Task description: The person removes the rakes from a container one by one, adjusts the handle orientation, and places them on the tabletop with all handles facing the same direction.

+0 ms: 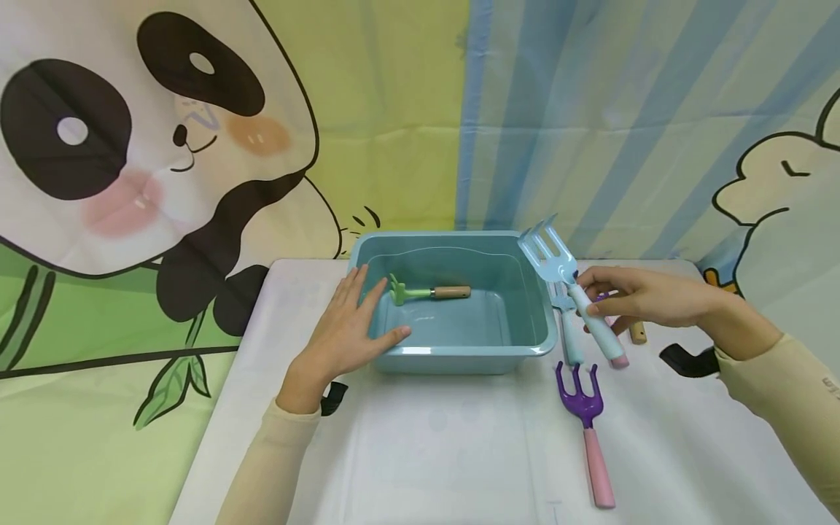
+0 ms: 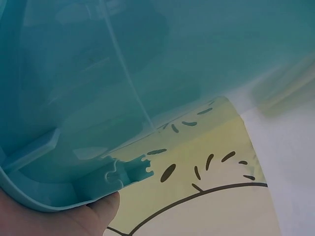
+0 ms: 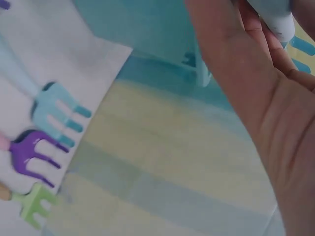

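Note:
A blue-green plastic basin (image 1: 453, 362) stands on the white table. My left hand (image 1: 341, 328) rests on its left rim, fingers extended and spread; part of that hand touches the rim in the left wrist view. In my right hand (image 1: 656, 295) I hold a light blue hand fork (image 1: 558, 266) by its handle, tines up and tilted left, above the basin's right rim. Inside the basin lies a small green rake (image 1: 420, 293) with a wooden handle. Beneath the held fork, a second light blue fork (image 1: 569, 339) lies on the table beside the basin.
A purple fork with a pink handle (image 1: 599, 470) lies at the right front. The right wrist view shows another purple fork (image 3: 29, 155) and a green rake (image 3: 37, 201) on the table. Behind the table hangs a printed cloth (image 1: 400, 109).

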